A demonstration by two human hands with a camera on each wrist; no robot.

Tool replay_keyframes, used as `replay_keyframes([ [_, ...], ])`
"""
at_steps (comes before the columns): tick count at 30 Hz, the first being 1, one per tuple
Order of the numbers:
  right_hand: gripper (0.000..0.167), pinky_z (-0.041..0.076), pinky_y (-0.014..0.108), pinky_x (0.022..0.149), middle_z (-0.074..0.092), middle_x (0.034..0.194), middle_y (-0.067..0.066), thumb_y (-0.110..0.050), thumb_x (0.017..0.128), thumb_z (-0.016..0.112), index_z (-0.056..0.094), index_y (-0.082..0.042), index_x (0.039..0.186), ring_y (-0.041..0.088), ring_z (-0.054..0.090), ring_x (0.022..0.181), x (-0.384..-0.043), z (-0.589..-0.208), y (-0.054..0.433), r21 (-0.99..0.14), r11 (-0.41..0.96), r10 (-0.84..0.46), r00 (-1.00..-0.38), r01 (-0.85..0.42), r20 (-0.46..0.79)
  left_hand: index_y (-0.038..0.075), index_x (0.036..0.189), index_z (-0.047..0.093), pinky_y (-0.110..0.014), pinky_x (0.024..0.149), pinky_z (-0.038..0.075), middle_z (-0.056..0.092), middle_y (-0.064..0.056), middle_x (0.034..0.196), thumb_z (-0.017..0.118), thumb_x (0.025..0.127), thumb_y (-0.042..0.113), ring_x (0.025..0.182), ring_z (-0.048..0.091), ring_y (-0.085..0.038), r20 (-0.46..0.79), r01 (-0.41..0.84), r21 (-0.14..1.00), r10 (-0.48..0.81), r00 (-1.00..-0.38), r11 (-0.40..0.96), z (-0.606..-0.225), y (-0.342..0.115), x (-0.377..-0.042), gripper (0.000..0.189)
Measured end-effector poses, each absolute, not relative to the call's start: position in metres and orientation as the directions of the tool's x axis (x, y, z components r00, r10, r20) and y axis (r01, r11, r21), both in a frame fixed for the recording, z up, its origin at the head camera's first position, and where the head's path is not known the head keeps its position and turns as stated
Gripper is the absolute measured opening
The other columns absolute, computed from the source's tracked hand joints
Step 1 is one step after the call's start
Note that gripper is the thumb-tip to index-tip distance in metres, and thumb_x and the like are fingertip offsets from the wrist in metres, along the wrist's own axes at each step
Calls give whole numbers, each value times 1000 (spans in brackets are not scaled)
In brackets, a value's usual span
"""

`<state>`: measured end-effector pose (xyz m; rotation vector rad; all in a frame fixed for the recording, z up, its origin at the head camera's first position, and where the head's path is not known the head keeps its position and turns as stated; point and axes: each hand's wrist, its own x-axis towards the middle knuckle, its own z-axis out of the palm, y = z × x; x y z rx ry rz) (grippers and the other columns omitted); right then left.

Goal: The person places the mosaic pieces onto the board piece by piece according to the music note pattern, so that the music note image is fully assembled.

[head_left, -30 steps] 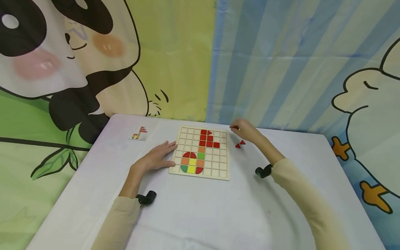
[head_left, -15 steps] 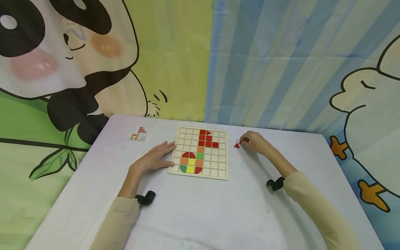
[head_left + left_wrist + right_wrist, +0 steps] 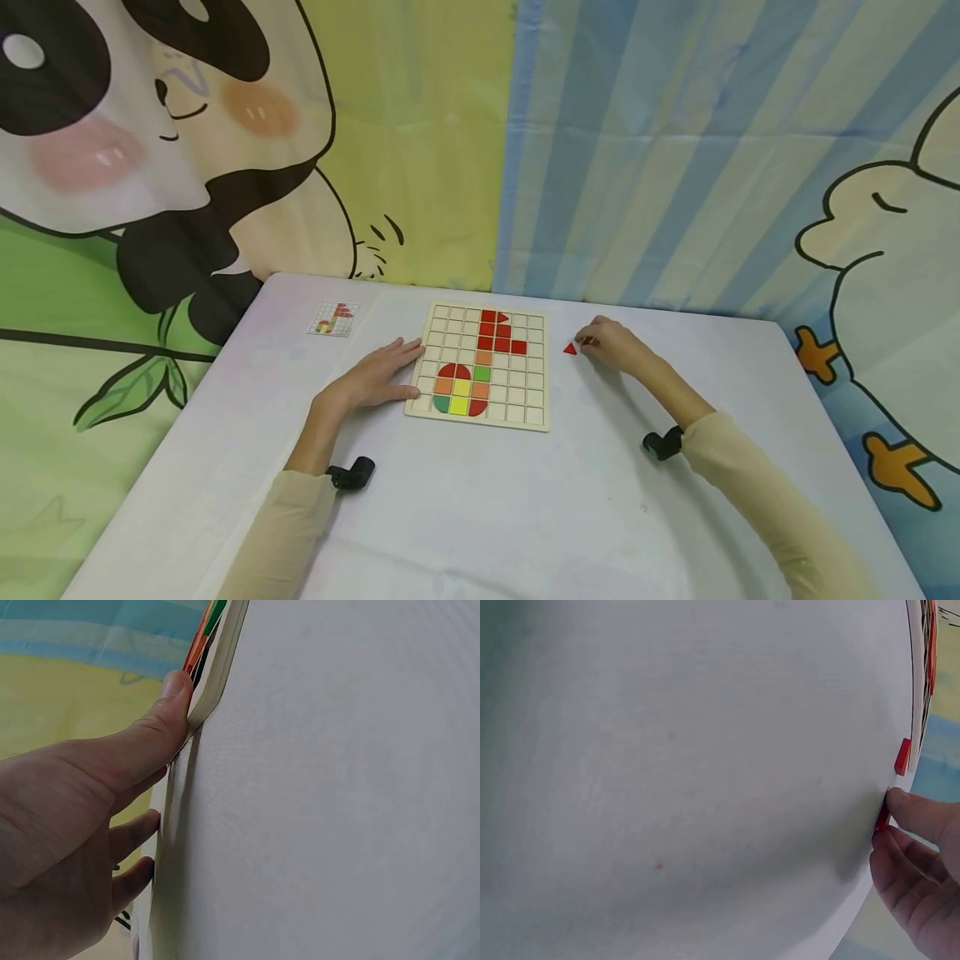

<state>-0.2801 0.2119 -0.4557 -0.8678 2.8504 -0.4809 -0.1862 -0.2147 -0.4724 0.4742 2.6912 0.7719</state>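
Observation:
A wooden grid board (image 3: 516, 402) lies on the table with red, orange, green and yellow pieces set in some of its squares. My left hand (image 3: 369, 377) rests on the board's left edge, fingers fairly straight, the thumb on its near corner. Right of the board, my right hand (image 3: 611, 345) pinches a small red triangle piece (image 3: 883, 817) between thumb and fingers, down at the table top. That piece is mostly hidden by the fingers in the head view. Just left of those fingertips lies another red triangle piece (image 3: 570, 349).
A small pattern card (image 3: 333, 320) with a coloured grid lies at the back left of the white table (image 3: 480, 517). Printed cloth (image 3: 420, 150) hangs behind the table's far edge. Each wrist wears a small black camera.
My right hand has come down from above the far side of the table, rightward and nearer, and taken hold of one red triangle piece. The left hand stays on the board.

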Motion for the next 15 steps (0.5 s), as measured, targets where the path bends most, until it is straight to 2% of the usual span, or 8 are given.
replay_keyframes([
  [9, 13, 56, 38, 77, 63, 92, 12, -4, 87, 69, 71, 0, 99, 22, 59, 81, -283, -456, 212, -300, 786, -574, -819, -541, -26, 18, 153, 30, -61, 119, 17, 23, -2, 163, 69, 85, 47, 152, 12, -33, -193, 237, 540, 393, -899, 808, -473, -215, -187, 84],
  [15, 10, 56, 36, 73, 62, 89, 10, -7, 86, 71, 71, -2, 95, 19, 58, 76, -283, -458, 216, -259, 765, -606, -795, -589, 17, 18, 153, 30, -60, 119, 17, 22, -1, 163, 69, 85, 47, 153, 11, -32, -201, 231, 542, 392, -898, 808, -475, -215, -188, 84],
])
